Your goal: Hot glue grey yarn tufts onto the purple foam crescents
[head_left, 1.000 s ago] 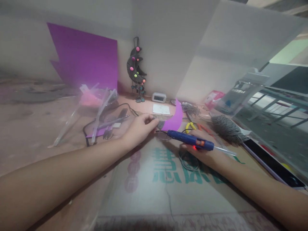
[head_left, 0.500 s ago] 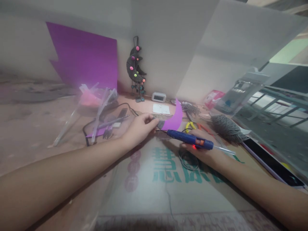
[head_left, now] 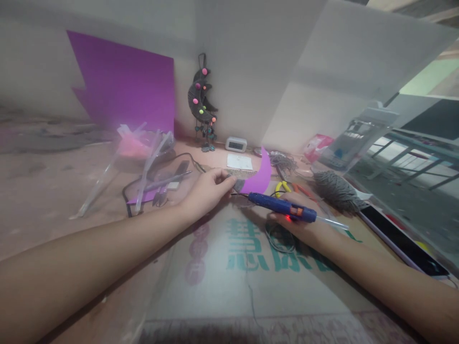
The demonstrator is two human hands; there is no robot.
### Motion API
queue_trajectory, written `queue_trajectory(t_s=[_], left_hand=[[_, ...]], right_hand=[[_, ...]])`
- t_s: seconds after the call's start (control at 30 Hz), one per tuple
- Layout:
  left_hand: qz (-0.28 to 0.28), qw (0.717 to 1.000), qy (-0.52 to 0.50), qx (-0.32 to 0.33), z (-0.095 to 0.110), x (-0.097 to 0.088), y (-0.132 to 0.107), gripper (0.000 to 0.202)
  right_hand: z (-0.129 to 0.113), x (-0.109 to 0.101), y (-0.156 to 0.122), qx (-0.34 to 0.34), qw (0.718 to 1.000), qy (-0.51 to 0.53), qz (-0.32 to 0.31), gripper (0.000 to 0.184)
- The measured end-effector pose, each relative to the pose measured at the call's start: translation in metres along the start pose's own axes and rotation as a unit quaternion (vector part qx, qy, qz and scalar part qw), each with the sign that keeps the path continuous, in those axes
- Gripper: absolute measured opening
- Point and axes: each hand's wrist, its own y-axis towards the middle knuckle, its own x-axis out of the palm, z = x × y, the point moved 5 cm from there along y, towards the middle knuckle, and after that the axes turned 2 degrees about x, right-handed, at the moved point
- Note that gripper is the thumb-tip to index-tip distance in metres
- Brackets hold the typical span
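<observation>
My left hand (head_left: 207, 192) pinches the grey-wrapped lower end of a purple foam crescent (head_left: 258, 176) that stands up from the table. My right hand (head_left: 303, 224) grips a blue hot glue gun (head_left: 283, 208) with a red light on its body. The gun's nozzle points left at the crescent's wrapped end, close to my left fingertips. A clear glue stick pokes out of the gun's back end.
A grey yarn bundle (head_left: 335, 189), yellow-handled pliers (head_left: 281, 187) and a dark phone (head_left: 401, 241) lie on the right. Clear glue sticks (head_left: 148, 167), a black cable and a purple sheet (head_left: 124, 86) are on the left. A finished dark moon ornament (head_left: 201, 102) hangs at the back. Printed cardboard (head_left: 247, 267) covers the table.
Almost nothing has changed; both hands and the glue gun hold the same pose, with only a slight drift of the view.
</observation>
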Motion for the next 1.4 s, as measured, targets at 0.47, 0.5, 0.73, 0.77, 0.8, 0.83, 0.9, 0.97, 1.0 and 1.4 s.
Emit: queue_trajectory(t_s=[0.47, 0.5, 0.73, 0.77, 0.8, 0.83, 0.9, 0.97, 1.0, 1.4], left_hand=[[-0.016, 1.000, 0.004, 0.005, -0.003, 0.002, 0.001, 0.025], [-0.013, 1.000, 0.011, 0.006, -0.002, 0.001, 0.001, 0.025], [-0.005, 1.000, 0.017, 0.018, -0.003, 0.002, 0.003, 0.026], [-0.006, 1.000, 0.015, 0.017, -0.004, 0.002, 0.003, 0.026], [-0.008, 1.000, 0.013, 0.015, -0.004, 0.002, 0.003, 0.026], [-0.008, 1.000, 0.012, 0.012, -0.004, 0.002, 0.003, 0.026], [-0.009, 1.000, 0.015, 0.006, -0.005, 0.002, 0.003, 0.025], [-0.008, 1.000, 0.020, 0.004, -0.005, 0.002, 0.003, 0.024], [-0.008, 1.000, 0.023, 0.005, -0.005, 0.001, 0.003, 0.024], [-0.012, 0.999, 0.030, -0.015, 0.006, 0.003, -0.002, 0.023]], right_hand=[[0.006, -0.001, -0.001, 0.009, 1.000, 0.005, 0.009, 0.021], [0.007, 0.000, -0.001, 0.013, 1.000, 0.003, 0.008, 0.021], [0.008, -0.001, -0.001, 0.026, 1.000, -0.010, 0.002, 0.019], [0.008, -0.001, -0.001, 0.026, 1.000, -0.012, 0.002, 0.020], [0.008, -0.002, -0.001, 0.030, 0.999, -0.015, 0.001, 0.020], [0.008, -0.001, -0.001, 0.038, 0.999, -0.017, -0.001, 0.020], [0.010, -0.001, -0.001, 0.056, 0.998, -0.022, -0.005, 0.019], [0.011, 0.000, 0.000, 0.064, 0.998, -0.024, -0.008, 0.019], [0.011, 0.000, 0.000, 0.063, 0.998, -0.024, -0.006, 0.020], [0.011, -0.003, 0.000, 0.047, 0.999, -0.014, 0.003, 0.021]])
